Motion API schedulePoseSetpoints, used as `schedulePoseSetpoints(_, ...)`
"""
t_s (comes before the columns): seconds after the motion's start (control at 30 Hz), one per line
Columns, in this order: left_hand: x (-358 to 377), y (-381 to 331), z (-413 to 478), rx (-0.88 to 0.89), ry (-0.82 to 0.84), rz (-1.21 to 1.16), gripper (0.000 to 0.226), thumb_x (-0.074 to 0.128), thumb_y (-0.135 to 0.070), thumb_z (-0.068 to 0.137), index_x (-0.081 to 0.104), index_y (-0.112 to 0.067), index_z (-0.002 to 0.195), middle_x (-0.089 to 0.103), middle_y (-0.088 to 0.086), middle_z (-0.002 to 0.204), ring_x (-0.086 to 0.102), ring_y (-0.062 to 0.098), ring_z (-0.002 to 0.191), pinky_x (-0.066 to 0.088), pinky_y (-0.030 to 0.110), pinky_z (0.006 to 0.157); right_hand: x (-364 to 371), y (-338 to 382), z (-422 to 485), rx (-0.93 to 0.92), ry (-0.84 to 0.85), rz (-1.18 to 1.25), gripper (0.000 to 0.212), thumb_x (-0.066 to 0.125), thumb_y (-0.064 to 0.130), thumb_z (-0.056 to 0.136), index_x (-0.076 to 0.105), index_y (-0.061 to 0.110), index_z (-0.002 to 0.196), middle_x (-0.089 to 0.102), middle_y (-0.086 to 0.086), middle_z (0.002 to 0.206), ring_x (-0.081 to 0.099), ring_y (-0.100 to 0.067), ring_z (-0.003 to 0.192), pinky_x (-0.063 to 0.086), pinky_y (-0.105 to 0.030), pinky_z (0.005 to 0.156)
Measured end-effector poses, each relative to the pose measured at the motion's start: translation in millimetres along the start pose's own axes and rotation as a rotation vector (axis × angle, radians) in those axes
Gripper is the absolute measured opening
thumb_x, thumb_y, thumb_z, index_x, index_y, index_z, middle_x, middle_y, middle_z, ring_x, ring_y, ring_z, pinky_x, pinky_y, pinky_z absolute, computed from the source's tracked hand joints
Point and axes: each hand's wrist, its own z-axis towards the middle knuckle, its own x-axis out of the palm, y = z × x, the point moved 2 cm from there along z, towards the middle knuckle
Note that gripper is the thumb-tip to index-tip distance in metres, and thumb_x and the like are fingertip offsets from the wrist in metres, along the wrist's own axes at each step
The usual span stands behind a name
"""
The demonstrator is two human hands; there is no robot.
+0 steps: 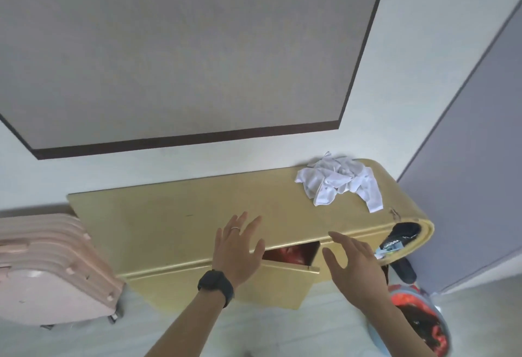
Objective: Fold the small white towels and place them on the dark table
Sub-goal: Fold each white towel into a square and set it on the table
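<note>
**Two open hands above a yellow cabinet, crumpled white towels at its far right end**

A head-worn camera looks down at a long, pale yellow cabinet (175,215) standing against a white wall (395,74). Its flat top is the surface that carries the towels. The cabinet runs from left to right across the view, with a rounded right end.

The small white towels (340,181) lie in one crumpled heap on the surface near that right end, close to the wall. The heap is wider than it is deep, its long axis running roughly along the length of the cabinet. One loose strip trails from the heap's right side toward the front edge. None of the towels is folded.

Both hands hover over the front edge of the cabinet, well apart from the towels, and neither holds anything. The left hand (240,246) is spread, fingers pointing toward the wall, with a ring on one finger and a black watch (216,286) on the wrist. The right hand (353,260) is also open, palm turned leftward, fingers loosely extended.

Between the hands a cabinet drawer (288,260) stands partly open, with something red inside. A pink suitcase (53,269) stands on the floor to the left. A grey panel (169,46) with a dark border hangs on the wall above.
</note>
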Motion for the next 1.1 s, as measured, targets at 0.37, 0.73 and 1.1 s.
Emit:
schedulePoseSetpoints(0.37,94.0,18.0,184.1,-0.177,0.25,0.084,0.057,0.039,-0.047,0.096,0.025,-0.042,0.151,0.018,-0.004,0.163,0.008,0.02,0.151,0.01,0.048,0.121,105.8,-74.7,220.6,0.086,0.305,-0.001,0.042,0.064,0.031,0.092,0.05,0.021,0.13,0.063,0.004,0.117,0.062,-0.018,0.107,0.042,-0.028,0.084)
schedulePoseSetpoints(0.73,208.4,35.4,297.5,-0.421,0.472,0.075,0.059,0.037,-0.051,0.099,0.015,-0.044,0.153,0.0,-0.004,0.166,-0.001,0.023,0.152,0.007,0.052,0.121,234.0,-142.2,406.9,0.019,0.54,-0.248,0.035,0.058,0.015,0.091,0.051,0.008,0.124,0.052,-0.011,0.121,0.05,-0.03,0.106,0.04,-0.034,0.073)
schedulePoseSetpoints(1.1,249.4,42.4,297.0,-0.46,0.466,0.077,0.064,0.028,-0.059,0.098,-0.009,-0.053,0.15,-0.029,-0.014,0.159,-0.02,0.016,0.149,-0.011,0.056,0.118,264.4,-189.1,401.0,-0.216,0.608,-0.326,0.01,0.059,-0.013,0.077,0.06,-0.004,0.083,0.048,-0.015,0.136,0.044,-0.033,0.132,0.056,-0.042,0.079)
